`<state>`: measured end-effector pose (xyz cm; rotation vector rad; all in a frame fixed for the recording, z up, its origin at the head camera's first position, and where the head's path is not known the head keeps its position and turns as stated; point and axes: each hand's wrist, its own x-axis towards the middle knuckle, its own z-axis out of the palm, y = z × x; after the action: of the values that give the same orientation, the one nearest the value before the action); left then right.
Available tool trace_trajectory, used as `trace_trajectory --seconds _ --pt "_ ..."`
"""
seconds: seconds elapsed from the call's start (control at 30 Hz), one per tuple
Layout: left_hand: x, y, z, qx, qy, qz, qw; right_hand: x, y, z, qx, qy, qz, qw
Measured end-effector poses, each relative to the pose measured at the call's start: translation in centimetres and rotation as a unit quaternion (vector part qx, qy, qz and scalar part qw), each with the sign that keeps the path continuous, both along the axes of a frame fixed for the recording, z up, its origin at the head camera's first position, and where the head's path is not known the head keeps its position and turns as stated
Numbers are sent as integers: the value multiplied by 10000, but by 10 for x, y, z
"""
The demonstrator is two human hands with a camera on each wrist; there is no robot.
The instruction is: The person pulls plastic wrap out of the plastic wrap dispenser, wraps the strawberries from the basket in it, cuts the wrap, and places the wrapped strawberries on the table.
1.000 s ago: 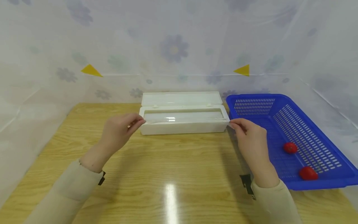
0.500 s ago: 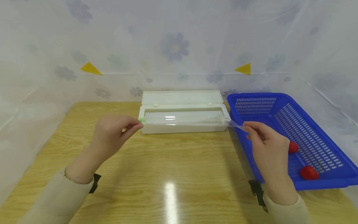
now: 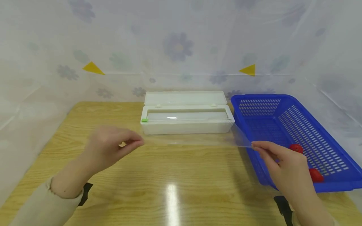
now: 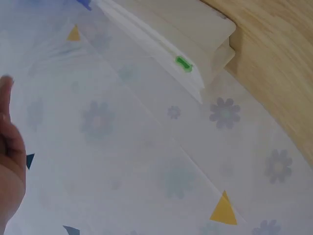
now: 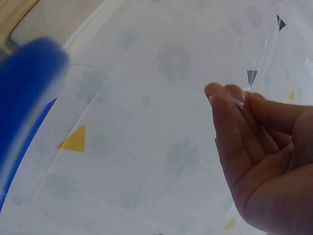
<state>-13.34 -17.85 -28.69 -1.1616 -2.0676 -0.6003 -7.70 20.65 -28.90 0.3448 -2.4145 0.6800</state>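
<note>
A clear sheet of plastic wrap (image 3: 195,140) spans between both hands, running from the front edge of a white wrap dispenser box (image 3: 186,128). Thumb and fingers of my left hand (image 3: 108,150) pinch its left corner, left of and in front of the box. My right hand (image 3: 289,168) pinches the opposite corner over the near-left side of the blue basket (image 3: 282,96); the right wrist view shows crumpled film (image 5: 240,102) between the fingertips. The dispenser's lid (image 3: 185,98) stands open at the back. A green slider (image 3: 144,120) sits at the box's left end.
Inside the basket lie a red tomato (image 3: 296,148) and another red, rounded item (image 3: 316,175), partly behind the right hand. A flower-patterned curtain (image 3: 178,47) with yellow triangles hangs behind the wooden table (image 3: 169,166).
Both hands have drawn the plastic wrap off the box toward the body, the right hand also moving rightward to the basket. The green slider, earlier covered, now shows.
</note>
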Motion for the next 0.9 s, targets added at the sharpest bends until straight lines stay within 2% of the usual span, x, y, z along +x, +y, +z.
trace_trajectory --seconds 0.1,0.2,0.33,0.43,0.5,0.6,0.73,0.83,0.9 --pt "5 -3 -8 -533 -825 -416 9943 7 10 -16 757 -323 275 9962" --pt "12 -3 -17 -1044 -1639 -706 9784 11 17 -34 1385 -416 641 9874" --pt "20 -1 -29 -1657 -2657 -601 9478 13 24 -54 1966 -413 1046 9740" --pt "20 3 -41 -1981 -3335 -431 9207 15 26 -67 2314 -704 1198 9629" --pt "18 7 -53 -2132 -3565 -381 9089 17 24 -75 2578 -988 1154 9542" --pt "13 11 -71 -2357 -3693 -269 8985 20 17 -88 2769 -1208 1055 9474" --pt "7 14 -87 -2578 -3544 -224 8986 23 6 -102 2659 -1114 1166 9504" --pt "6 14 -90 -2662 -3539 -246 8963 25 2 -109 2652 -1205 1205 9490" --pt "5 14 -90 -2703 -3643 -231 8909 26 3 -114 2803 -1299 1107 9446"
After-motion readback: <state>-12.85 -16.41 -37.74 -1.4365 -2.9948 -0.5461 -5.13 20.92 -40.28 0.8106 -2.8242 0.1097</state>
